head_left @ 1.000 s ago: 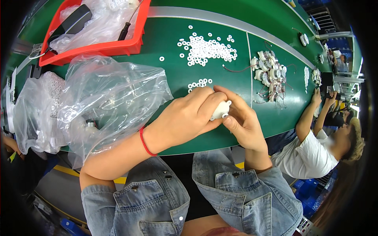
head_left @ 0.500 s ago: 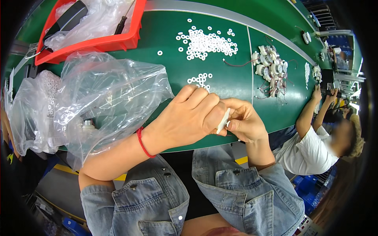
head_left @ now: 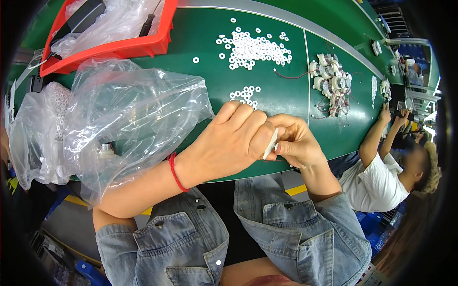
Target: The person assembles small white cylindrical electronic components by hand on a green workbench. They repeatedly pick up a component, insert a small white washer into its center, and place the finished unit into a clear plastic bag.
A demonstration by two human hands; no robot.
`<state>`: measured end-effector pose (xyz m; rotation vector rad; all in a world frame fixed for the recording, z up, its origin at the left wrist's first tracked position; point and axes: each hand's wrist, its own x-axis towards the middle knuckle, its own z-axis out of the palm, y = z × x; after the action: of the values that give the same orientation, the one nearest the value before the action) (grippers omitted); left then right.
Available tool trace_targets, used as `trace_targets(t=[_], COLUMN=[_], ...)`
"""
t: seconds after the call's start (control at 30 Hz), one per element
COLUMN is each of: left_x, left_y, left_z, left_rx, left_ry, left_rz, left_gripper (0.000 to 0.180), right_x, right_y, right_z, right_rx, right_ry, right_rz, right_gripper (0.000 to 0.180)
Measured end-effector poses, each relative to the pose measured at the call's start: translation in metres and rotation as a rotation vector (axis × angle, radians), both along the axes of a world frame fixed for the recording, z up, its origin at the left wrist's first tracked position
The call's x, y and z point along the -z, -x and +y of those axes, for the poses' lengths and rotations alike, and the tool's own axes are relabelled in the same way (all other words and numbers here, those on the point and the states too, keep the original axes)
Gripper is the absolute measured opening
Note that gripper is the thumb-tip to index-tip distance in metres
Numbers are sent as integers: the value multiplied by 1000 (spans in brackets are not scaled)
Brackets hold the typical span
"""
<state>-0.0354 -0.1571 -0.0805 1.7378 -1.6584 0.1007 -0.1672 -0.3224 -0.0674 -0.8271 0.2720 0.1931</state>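
Observation:
Above the front edge of the green bench my hands meet, fingers curled in on one small white plastic part [head_left: 271,144]. My left hand [head_left: 229,138], with a red cord at its wrist, is closed around the part from the left, knuckles up. My right hand [head_left: 301,144] pinches its right side between thumb and fingers. Most of the part is hidden by my fingers, and a bit of thin dark red wire shows below it. Just beyond my knuckles lies a small group of white rings [head_left: 245,94].
A larger pile of white rings [head_left: 255,50] lies farther back. Small white motors with wires [head_left: 332,83] are heaped at right. Clear plastic bags [head_left: 143,102], one holding rings, cover the left side. Behind them stands a red bin [head_left: 114,51] with a screwdriver [head_left: 147,25]. A co-worker [head_left: 377,178] sits at right.
My right thumb and wrist have shifted slightly against the white part. Both hands keep their hold on it, and the whole view has moved a little.

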Motion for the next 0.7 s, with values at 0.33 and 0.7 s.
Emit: trace_targets(t=[0.33, 0.7], left_x=[-9, -20], left_y=[-5, -17], left_z=[-6, -3], left_rx=[-13, 142], left_ry=[41, -103], left_rz=[-40, 71], left_gripper=[54, 51], right_x=[-10, 7], right_y=[-4, 6], right_z=[-9, 1], right_rx=[-71, -76], right_ry=[55, -104], right_rz=[-74, -7], right_gripper=[47, 51])
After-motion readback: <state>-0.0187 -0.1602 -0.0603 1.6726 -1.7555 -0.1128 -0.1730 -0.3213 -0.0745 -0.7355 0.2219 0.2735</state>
